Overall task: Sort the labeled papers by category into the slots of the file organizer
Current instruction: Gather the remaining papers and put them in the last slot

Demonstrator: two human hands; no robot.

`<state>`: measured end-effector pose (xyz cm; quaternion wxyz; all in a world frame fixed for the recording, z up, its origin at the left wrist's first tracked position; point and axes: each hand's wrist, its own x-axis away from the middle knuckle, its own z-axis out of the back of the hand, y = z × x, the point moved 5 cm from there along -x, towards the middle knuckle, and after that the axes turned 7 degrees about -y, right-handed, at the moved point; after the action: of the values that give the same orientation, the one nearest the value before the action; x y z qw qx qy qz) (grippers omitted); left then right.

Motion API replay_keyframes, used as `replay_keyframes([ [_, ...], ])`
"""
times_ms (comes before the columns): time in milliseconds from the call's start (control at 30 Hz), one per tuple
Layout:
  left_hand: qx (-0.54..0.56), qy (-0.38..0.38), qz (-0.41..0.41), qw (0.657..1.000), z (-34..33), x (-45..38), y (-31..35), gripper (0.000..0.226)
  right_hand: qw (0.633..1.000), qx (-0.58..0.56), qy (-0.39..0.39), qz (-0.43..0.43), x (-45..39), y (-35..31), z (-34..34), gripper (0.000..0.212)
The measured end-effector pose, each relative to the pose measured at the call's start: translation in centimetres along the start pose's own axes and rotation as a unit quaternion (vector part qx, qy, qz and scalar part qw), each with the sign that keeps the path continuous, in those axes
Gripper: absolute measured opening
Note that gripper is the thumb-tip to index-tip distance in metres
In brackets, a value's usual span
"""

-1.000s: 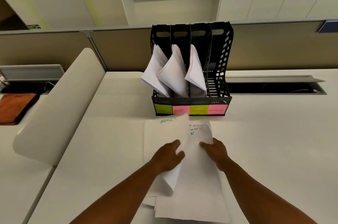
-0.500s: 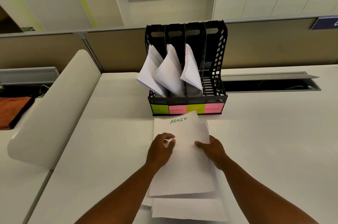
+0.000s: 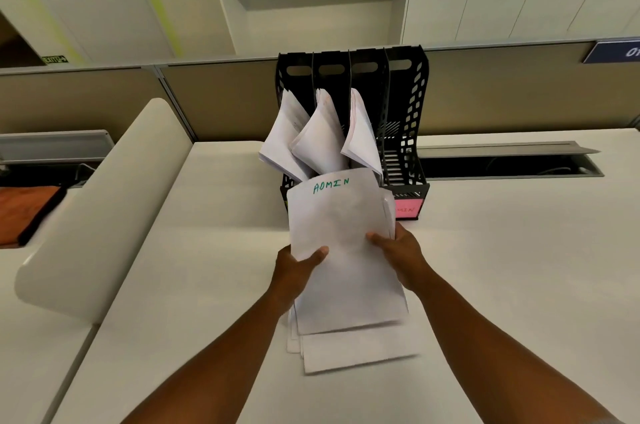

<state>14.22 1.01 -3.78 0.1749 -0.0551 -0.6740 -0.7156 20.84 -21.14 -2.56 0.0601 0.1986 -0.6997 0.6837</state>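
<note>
Your left hand grips the left edge of the sheaf of papers, thumb lying across the top sheet and fingers curled underneath; your right hand clamps the right edge the same way, thumb on top. The top sheet reads "ADMIN" in green just beyond your thumbs, and the sheaf is lifted and tilted up away from you, its far edge overlapping the front of the black file organizer that stands straight ahead of both hands. Beyond your left hand, the three left slots each hold folded white sheets that lean out toward you; beyond your right hand, the rightmost slot shows only its bare ribbed floor, with a pink label on its front lip just past your right knuckles. Beneath your wrists, loose papers lie flat on the white desk, fanned unevenly.
</note>
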Motion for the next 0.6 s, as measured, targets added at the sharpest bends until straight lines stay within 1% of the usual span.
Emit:
replay_keyframes([
  [67, 0.016, 0.051, -0.028, 0.998, -0.7, -0.2, 1.6, 0.023, 0.998, 0.032, 0.024, 0.044, -0.2, -2.1, -0.6, 0.030],
  [167, 0.028, 0.106, -0.096, 0.989, -1.5, -0.1, 4.6, 0.022, 0.986, 0.091, 0.061, 0.123, 0.1, -5.4, -1.3, 0.025],
  [233, 0.032, 0.119, -0.140, 0.982, -2.1, 0.0, 6.6, 0.025, 0.975, 0.113, 0.084, 0.170, 0.5, -7.3, -1.8, 0.026],
  [300, 0.055, 0.123, -0.164, 0.977, -2.5, 0.0, 7.9, 0.025, 0.962, 0.112, 0.104, 0.225, 1.3, -8.9, -2.3, 0.017],
  [400, 0.088, 0.135, -0.166, 0.973, -2.7, -0.1, 8.5, 0.042, 0.942, 0.094, 0.126, 0.295, 2.6, -10.2, -2.9, 0.017],
  [500, 0.109, 0.143, -0.177, 0.968, -2.6, 0.0, 8.4, 0.046, 0.935, 0.094, 0.134, 0.314, 3.0, -10.3, -2.9, 0.018],
  [600, 0.085, 0.137, -0.198, 0.967, -2.7, 0.2, 8.4, 0.061, 0.942, 0.096, 0.130, 0.293, 3.0, -9.5, -2.8, 0.026],
])
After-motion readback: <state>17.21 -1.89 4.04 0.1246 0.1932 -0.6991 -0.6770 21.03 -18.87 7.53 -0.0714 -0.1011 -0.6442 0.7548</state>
